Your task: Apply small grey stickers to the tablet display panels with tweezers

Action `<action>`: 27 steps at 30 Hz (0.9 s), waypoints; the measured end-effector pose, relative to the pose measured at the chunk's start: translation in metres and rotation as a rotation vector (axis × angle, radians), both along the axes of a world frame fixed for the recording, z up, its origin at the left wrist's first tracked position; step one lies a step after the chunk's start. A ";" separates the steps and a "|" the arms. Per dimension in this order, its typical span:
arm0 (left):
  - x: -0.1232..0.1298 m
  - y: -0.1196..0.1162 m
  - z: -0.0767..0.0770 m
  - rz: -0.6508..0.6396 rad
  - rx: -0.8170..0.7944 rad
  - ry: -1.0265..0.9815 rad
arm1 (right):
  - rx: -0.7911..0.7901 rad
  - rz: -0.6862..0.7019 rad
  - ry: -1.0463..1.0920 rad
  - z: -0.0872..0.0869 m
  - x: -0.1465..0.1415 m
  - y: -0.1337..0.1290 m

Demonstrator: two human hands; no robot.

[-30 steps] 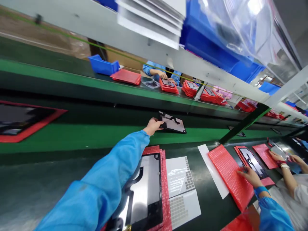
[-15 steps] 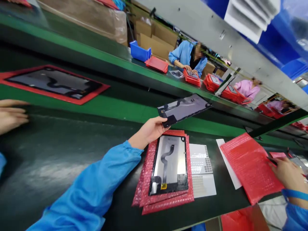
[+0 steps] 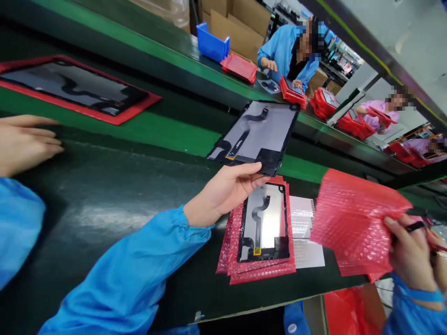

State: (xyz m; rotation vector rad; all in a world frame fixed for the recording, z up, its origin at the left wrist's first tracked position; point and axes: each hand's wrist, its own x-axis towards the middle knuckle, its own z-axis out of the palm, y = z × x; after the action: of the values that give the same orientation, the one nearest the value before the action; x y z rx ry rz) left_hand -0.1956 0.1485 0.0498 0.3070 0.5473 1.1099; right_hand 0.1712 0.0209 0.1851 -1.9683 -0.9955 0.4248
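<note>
While left hand pinches one display panel, right hand pinches one just-lifted bubble-wrap pouch.
Below left hand: one stacked panel.

"What colours does the display panel carry?"

"Grey over the back, black along the border, and a dark, wavy flex cable with an orange end."

"And the second panel?"

"Silvery grey and black, with a yellow tab; the bubble bags under it are red, dotted with pale glints."

"The counter?"

"Dark green, while the jacket sleeves are plain bright blue."

"And the paper sheets?"

"White, faintly ruled with grey rows."
</note>
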 end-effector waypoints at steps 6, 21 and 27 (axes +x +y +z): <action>0.005 -0.020 0.018 0.036 0.000 0.093 | -0.226 0.123 0.543 -0.119 -0.066 -0.012; 0.083 -0.159 -0.018 -0.239 -0.381 0.305 | -0.316 0.564 0.295 -0.171 -0.078 -0.020; 0.097 -0.173 -0.022 -0.153 -0.590 0.303 | -0.346 0.493 0.205 -0.170 -0.057 -0.039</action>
State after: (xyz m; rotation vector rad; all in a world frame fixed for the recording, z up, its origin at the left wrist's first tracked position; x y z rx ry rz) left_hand -0.0985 -0.0249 0.0281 -0.0023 1.0710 0.7140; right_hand 0.1141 -0.0178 0.0153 -1.9076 -1.3388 1.1141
